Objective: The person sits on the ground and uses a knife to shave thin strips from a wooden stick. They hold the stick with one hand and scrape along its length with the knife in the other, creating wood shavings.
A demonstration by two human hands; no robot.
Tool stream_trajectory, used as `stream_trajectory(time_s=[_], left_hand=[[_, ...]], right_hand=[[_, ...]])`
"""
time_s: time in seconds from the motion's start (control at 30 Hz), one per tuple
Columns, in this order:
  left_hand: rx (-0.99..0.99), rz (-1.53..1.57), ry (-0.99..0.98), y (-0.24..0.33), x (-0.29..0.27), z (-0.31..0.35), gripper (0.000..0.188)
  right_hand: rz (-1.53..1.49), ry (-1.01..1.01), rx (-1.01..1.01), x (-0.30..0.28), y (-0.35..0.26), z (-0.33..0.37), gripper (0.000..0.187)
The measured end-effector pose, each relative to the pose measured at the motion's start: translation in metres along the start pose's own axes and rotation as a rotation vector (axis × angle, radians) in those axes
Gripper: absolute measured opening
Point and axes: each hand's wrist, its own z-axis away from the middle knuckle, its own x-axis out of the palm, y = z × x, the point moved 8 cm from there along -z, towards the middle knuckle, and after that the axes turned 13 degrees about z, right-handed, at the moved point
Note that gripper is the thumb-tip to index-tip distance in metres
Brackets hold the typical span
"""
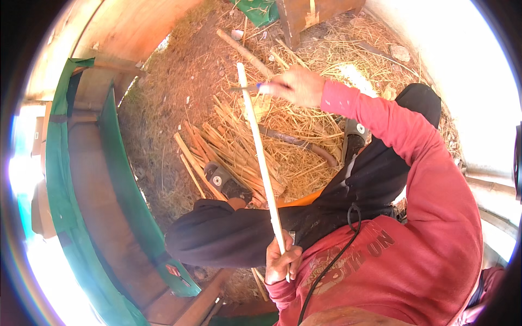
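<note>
I see the left hand (281,259) low in the head view, close to the chest, fingers wrapped tight around the near end of a long pale bamboo strip (260,157). The strip runs up and away from the body, slightly tilted left, over the dark trouser leg (228,233) and above the straw, its far end near the top centre. Right hand (296,85) is out at arm's length, red sleeve (413,157) extended, fingers closed on a thin knife (247,86) with a bluish bit at the grip; the blade lies crosswise, touching the strip near its far end. Below the strip: a pile of split bamboo sticks (228,149) on the straw-covered ground (304,163), both feet in dark sandals (222,179) beside the pile. A thicker pole (244,52) lies further out. Green tarp-edged wooden frame (81,179) on the left. Black cable (331,261) hangs across the red shirt.
</note>
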Motion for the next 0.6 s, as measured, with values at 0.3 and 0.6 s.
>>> stream_trajectory(time_s=[0.3,0.6], left_hand=[[-0.061,0.083,-0.041,-0.003,-0.001,-0.006,0.017],[-0.061,-0.257,-0.001,-0.030,-0.007,0.018,0.020]], right_hand=[[0.216,0.113,-0.277,0.006,-0.030,0.024,0.050],[0.161,0.164,0.448,-0.047,0.093,-0.018,0.079]])
